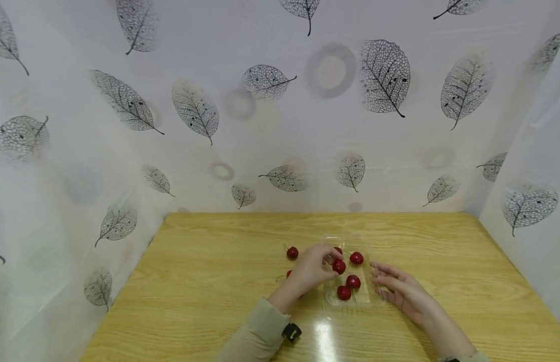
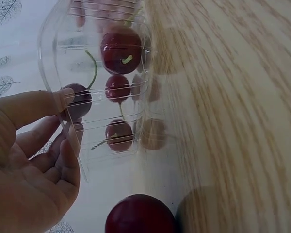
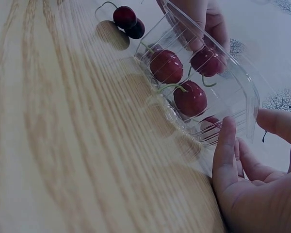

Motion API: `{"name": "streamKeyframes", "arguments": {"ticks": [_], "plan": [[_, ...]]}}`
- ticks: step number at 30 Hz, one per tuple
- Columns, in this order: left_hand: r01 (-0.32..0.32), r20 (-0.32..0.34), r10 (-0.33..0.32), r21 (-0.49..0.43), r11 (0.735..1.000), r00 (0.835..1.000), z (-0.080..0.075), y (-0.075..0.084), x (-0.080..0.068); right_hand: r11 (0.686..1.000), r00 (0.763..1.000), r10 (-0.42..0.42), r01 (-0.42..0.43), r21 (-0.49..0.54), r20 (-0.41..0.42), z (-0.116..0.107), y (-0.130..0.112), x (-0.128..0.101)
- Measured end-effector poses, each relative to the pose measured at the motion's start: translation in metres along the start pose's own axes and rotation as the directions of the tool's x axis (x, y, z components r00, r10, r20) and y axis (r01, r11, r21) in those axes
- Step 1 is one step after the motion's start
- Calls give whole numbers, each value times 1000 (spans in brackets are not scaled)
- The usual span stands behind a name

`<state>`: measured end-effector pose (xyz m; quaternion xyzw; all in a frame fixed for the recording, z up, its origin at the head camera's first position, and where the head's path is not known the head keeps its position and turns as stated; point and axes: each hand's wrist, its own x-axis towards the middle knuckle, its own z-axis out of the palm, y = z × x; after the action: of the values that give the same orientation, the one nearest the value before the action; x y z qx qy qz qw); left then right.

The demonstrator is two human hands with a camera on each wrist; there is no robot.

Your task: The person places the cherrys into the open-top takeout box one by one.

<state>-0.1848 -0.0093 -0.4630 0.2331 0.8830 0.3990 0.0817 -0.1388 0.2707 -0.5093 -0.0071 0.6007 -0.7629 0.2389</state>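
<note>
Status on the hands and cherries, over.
Left hand pinching a cherry above the floor of the clear tray. Right hand beside its right wall. Loose cherries to its left, some partly hidden; no obstruction visible.

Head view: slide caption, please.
Left hand pinches a round red cherry above the floor of a clear plastic tray; right hand alongside.

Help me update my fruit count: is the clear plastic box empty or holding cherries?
Not empty: the box holds cherries, visible inside it in the head view and both wrist views.
</note>
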Motion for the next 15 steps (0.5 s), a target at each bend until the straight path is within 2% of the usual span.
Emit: {"name": "streamKeyframes", "arguments": {"ticks": [9, 15], "plan": [[-29, 8, 28, 132, 991, 1000, 5, 1, -2, 1000, 1000, -4, 4, 8, 10, 0, 0, 0], [-45, 11, 44, 157, 987, 999, 5, 3, -4, 1000, 1000, -3, 3, 16, 13, 0, 0, 0]]}}
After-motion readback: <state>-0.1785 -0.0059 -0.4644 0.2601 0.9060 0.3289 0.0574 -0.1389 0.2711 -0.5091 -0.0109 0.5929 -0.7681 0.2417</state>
